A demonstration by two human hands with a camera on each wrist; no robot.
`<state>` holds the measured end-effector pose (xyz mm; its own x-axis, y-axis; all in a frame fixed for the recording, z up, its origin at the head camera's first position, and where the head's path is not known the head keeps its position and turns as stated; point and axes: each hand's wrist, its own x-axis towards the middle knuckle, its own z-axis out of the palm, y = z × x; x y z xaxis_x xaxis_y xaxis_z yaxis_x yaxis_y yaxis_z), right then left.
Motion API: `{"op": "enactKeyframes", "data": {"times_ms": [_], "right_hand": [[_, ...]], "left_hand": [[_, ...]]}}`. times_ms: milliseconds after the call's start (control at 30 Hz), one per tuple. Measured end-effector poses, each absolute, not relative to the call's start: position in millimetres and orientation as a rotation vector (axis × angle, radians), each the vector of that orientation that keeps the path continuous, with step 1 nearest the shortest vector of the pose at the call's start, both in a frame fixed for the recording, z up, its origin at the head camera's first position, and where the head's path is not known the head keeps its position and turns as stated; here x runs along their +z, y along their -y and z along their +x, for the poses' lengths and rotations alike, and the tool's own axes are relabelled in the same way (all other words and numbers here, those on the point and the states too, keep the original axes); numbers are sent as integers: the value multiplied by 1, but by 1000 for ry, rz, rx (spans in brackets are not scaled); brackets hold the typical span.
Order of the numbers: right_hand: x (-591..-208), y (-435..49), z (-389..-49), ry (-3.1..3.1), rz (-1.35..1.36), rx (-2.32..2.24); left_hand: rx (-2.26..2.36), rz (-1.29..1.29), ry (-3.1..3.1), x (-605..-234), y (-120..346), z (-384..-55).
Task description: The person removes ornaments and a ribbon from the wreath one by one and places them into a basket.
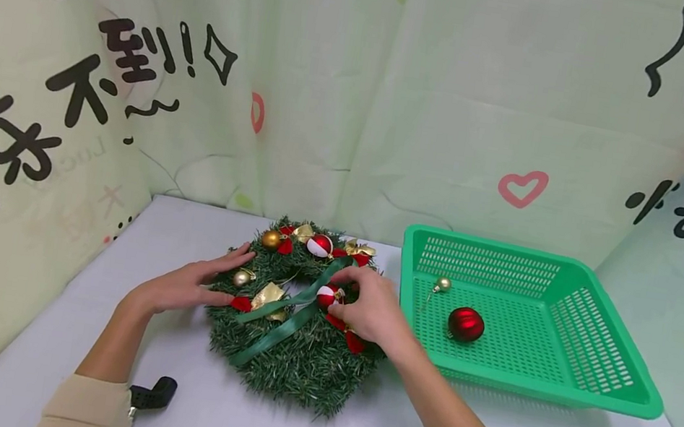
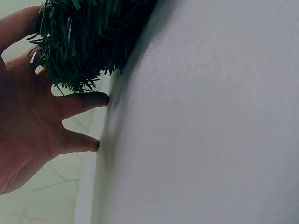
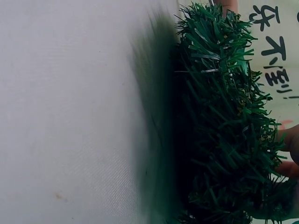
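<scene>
A green wreath [image 1: 307,369] lies on the table, trimmed with red bows, gold bows and small balls. A dark green ribbon [image 1: 282,336] trails loosely across its middle. My right hand [image 1: 371,309] is over the wreath's right side, thumb and index finger pinching a red-and-white ball [image 1: 326,297]. In the right wrist view the wreath's side [image 3: 219,126] hides most of that hand. My left hand [image 1: 195,280] rests spread against the wreath's left edge, thumb near a red bow [image 1: 241,304]. Its spread fingers [image 2: 84,103] show in the left wrist view.
To the right of the wreath stands a green plastic basket [image 1: 552,396]. Inside lie a shiny red ball [image 1: 466,324] and a small gold ball [image 1: 442,284]. A printed curtain [image 1: 345,97] hangs behind the white table [image 1: 190,360].
</scene>
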<state>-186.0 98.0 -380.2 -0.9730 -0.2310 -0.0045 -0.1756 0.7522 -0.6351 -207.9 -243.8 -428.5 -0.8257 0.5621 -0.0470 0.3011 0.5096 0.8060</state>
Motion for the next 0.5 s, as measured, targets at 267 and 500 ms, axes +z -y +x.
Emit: {"op": "enactKeyframes", "data": {"times_ms": [267, 500], "right_hand": [[-384, -94, -184, -2897, -336, -1008], [-384, -95, -184, -2897, -318, -1053]], "left_hand": [[1220, 728, -2454, -429, 244, -208], [1227, 726, -2450, -429, 243, -208]]}}
